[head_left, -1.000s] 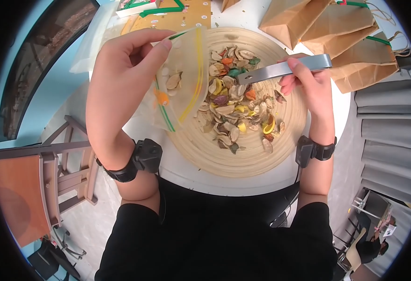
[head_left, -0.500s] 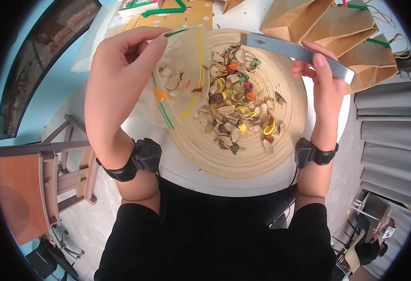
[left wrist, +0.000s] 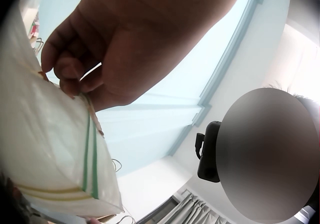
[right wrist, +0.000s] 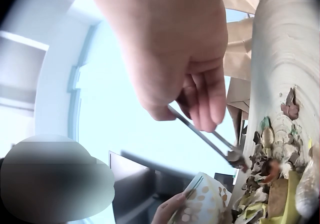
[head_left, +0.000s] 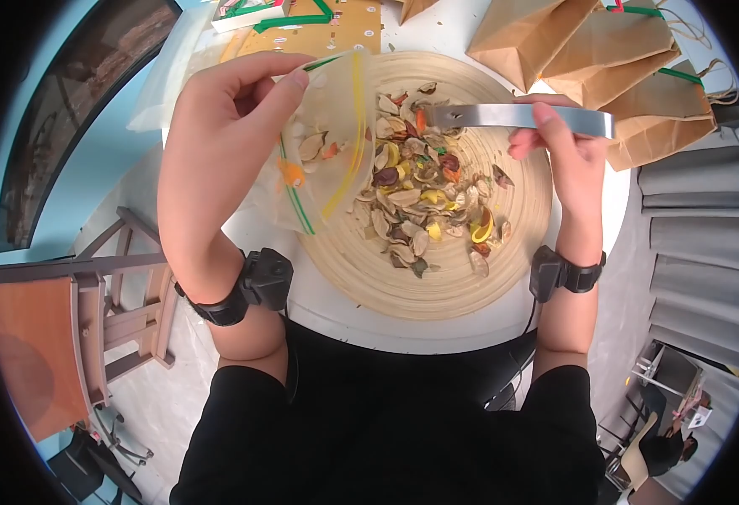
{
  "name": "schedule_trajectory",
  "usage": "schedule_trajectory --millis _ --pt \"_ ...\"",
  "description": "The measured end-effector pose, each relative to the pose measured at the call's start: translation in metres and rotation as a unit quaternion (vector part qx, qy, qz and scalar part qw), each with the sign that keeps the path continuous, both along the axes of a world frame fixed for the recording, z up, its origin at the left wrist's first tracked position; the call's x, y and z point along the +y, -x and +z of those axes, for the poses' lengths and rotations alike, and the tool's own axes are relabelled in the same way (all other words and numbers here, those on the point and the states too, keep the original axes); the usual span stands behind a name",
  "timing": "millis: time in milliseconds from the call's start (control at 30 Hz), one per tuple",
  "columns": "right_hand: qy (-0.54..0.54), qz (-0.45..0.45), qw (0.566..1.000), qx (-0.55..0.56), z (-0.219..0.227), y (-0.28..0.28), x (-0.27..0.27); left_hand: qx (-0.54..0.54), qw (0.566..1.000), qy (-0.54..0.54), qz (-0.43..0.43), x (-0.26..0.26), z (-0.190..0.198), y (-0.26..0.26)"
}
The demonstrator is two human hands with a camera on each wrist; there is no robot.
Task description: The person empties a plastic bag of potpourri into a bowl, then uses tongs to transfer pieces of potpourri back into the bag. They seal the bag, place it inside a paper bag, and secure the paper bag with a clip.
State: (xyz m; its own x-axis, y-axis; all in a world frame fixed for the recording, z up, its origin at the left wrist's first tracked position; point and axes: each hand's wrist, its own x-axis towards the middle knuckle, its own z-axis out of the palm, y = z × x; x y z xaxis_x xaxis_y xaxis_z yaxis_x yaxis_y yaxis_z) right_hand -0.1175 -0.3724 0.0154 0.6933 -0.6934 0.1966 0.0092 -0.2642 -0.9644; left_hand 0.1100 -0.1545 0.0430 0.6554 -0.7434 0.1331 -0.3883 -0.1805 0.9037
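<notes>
My left hand (head_left: 222,139) pinches the top edge of a see-through zip bag (head_left: 326,189) between thumb and fingers. Inside the bag are a few pale and orange petals (head_left: 289,172). My right hand (head_left: 567,151) grips metal tongs (head_left: 496,115), whose tips reach over the far part of a potpourri pile (head_left: 420,198). A dark dried piece (right wrist: 236,160) shows at the tong tips in the right wrist view. The mixed brown, yellow, orange and green pieces lie on a round bamboo plate (head_left: 420,305), and the bag overlaps the plate's left side in the head view.
Brown paper bags (head_left: 605,71) stand at the far right beside the plate. A golden sheet (head_left: 336,38) and a white box (head_left: 247,15) with green strips lie at the far left. The white round table (head_left: 327,311) ends close before the body.
The tongs swung up from the pile toward the bag's opening, then came back down over the pile. A small orange piece now shows in the bag. My left hand stays nearly still.
</notes>
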Motion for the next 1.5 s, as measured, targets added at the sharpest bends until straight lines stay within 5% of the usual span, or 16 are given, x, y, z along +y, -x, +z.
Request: schedule_trajectory --millis 167,233,367,500,567,700,767,867,1033,1133,1267,1400,1500 --pt "0.021 0.03 0.988 -0.15 0.014 -0.008 0.038 -0.012 1.0 -0.002 0.005 -0.001 0.0 0.0" --pt "0.068 0.122 0.983 -0.123 0.01 -0.004 0.038 0.004 1.0 0.012 0.018 0.0 0.002 0.002" --pt "0.022 0.043 0.993 -0.106 0.009 0.001 0.01 0.024 0.999 0.025 0.028 0.003 0.006 -0.001" --pt "-0.003 -0.036 0.999 0.029 -0.006 -0.007 -0.012 0.012 0.997 0.06 0.051 0.008 0.006 -0.005" --pt "-0.053 -0.009 0.998 0.03 -0.01 -0.007 -0.017 0.012 0.996 0.074 0.052 0.013 0.011 -0.005" --pt "-0.054 0.071 0.994 0.065 -0.011 -0.001 -0.02 -0.086 0.965 0.178 0.174 0.039 0.026 -0.001" --pt "-0.048 0.094 0.992 0.069 -0.009 0.0 -0.015 -0.133 0.954 0.134 0.232 0.045 0.032 0.005" --pt "-0.039 0.092 0.993 0.065 -0.007 -0.002 -0.006 -0.181 0.959 0.036 0.213 0.05 0.033 0.01" --pt "-0.04 0.078 0.994 0.064 -0.003 -0.003 0.003 -0.142 0.983 0.05 0.11 0.036 0.028 0.021" --pt "-0.037 0.039 0.999 -0.001 0.003 0.003 0.004 -0.095 0.99 0.046 0.094 0.017 0.018 0.027" --pt "-0.072 0.096 0.983 -0.139 0.019 0.007 0.02 -0.081 0.993 0.039 0.075 0.001 0.008 0.026" --pt "0.095 0.099 0.987 -0.079 0.01 -0.001 0.038 -0.064 0.995 0.04 0.057 0.003 0.006 0.018" --pt "-0.043 0.066 0.978 -0.193 0.013 0.007 0.026 -0.029 0.993 0.071 0.087 0.013 0.01 0.009"
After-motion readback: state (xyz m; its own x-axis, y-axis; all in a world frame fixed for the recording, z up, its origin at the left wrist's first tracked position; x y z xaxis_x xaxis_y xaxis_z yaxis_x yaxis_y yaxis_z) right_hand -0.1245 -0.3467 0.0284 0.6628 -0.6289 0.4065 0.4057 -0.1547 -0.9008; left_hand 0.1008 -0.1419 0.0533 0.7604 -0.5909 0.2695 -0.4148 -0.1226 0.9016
